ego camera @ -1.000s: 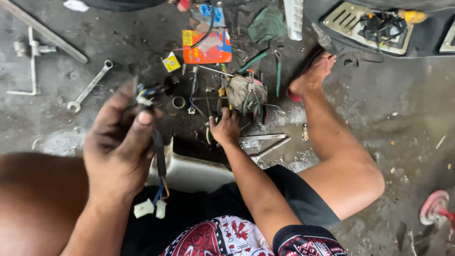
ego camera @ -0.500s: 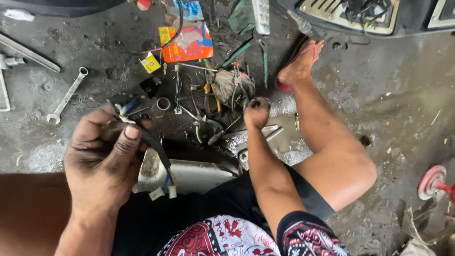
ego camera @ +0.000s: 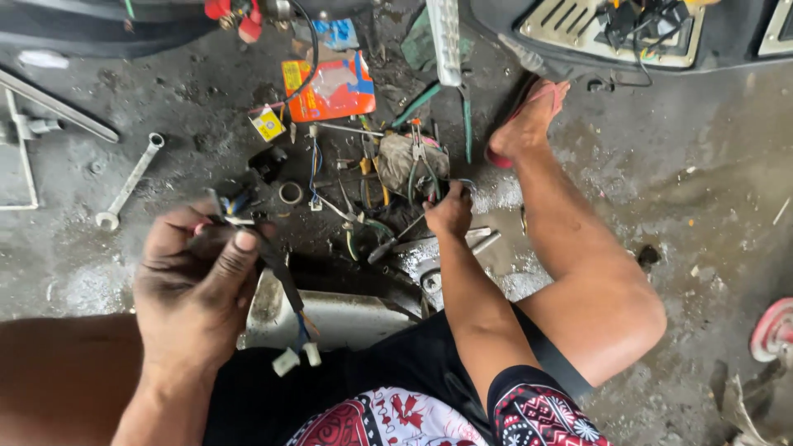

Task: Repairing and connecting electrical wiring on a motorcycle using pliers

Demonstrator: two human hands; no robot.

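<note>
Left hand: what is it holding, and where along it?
The left hand pinches a black-sleeved wire harness near its upper, bare-wire end; white plug connectors dangle below.

Orange packet [ego camera: 329, 86], silver wrench [ego camera: 130, 182], black shorts [ego camera: 388, 381], floral hem

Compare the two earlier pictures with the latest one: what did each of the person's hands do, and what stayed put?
The right hand moved from low in the pile of tools, up and away from the person, to its green-handled pliers; whether it grips them is unclear. The left hand kept its hold on the black wire harness, white plugs hanging below. The wrench, orange packet and metal cover lie as before.
</note>
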